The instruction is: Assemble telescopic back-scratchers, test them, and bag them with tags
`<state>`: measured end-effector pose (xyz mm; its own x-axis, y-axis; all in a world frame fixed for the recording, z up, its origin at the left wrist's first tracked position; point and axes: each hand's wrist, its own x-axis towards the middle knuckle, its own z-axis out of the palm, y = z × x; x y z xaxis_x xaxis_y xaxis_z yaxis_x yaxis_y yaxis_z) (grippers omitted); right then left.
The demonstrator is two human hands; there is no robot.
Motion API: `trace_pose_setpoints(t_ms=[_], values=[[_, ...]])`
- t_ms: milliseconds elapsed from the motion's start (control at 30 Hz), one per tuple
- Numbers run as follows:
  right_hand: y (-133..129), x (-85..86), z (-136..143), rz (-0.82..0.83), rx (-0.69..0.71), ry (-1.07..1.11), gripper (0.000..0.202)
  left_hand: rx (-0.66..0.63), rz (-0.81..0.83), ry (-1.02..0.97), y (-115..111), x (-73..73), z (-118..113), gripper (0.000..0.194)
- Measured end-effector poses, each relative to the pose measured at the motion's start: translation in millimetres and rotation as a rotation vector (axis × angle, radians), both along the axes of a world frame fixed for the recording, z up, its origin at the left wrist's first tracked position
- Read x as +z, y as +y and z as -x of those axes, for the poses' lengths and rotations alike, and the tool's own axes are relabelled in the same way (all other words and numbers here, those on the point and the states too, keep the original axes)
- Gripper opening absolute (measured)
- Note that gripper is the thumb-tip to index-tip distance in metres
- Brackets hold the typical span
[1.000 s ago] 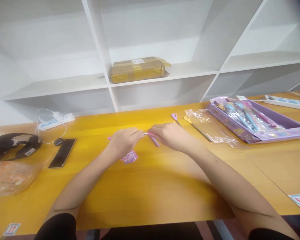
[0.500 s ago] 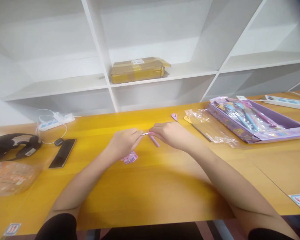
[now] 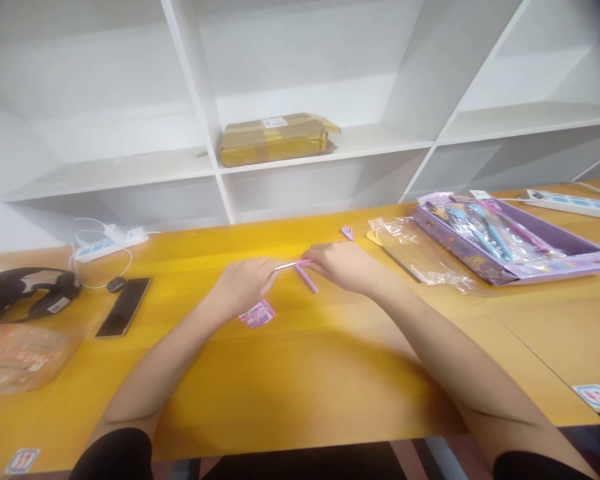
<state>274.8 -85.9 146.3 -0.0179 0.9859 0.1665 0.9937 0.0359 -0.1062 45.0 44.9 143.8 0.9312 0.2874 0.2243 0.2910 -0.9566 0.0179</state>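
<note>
Between my two hands runs a thin metal rod [image 3: 287,266] with a pink end, level above the table. My left hand [image 3: 245,283] is closed on the silver part, and my right hand [image 3: 337,265] pinches the pink end, whose shape the fingers hide. A purple tube [image 3: 307,279] slants just below the rod, its upper end by my right fingers; I cannot tell whether it is attached. A pink printed card [image 3: 258,313] lies below my left hand. Behind my right hand shows a purple claw-shaped head [image 3: 348,233]. Right of it rests a back scratcher [image 3: 393,256] with a yellow hand and metal stem.
A purple display box [image 3: 525,272] with wrapped back scratchers stands at the right, clear plastic wrappers [image 3: 430,260] beside it. On the left are a phone [image 3: 124,308], a power strip [image 3: 111,243], a black strap-like item [image 3: 27,293] and an orange bag [image 3: 25,358]. A taped carton [image 3: 275,140] sits on the shelf.
More of the metal rod shows between my hands. My left hand has shifted slightly left, away from my right, which stays nearly in place.
</note>
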Motion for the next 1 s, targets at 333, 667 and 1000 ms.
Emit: trace_pose_setpoints(t_ms=[333, 667, 1000], values=[[6, -11.4, -14, -0.003, -0.022, -0.017, 0.052, 0.064, 0.134, 0.185, 7, -2.2, 1, 0.028], [7, -10.2, -53, 0.074, -0.179, 0.066, 0.033, 0.089, 0.116, 0.166, 13, -6.9, -1, 0.027], [-21, -72.0, -203, 0.033, -0.941, -0.114, 0.059, 0.039, 0.104, 0.149, 14, -14.5, -2, 0.024]])
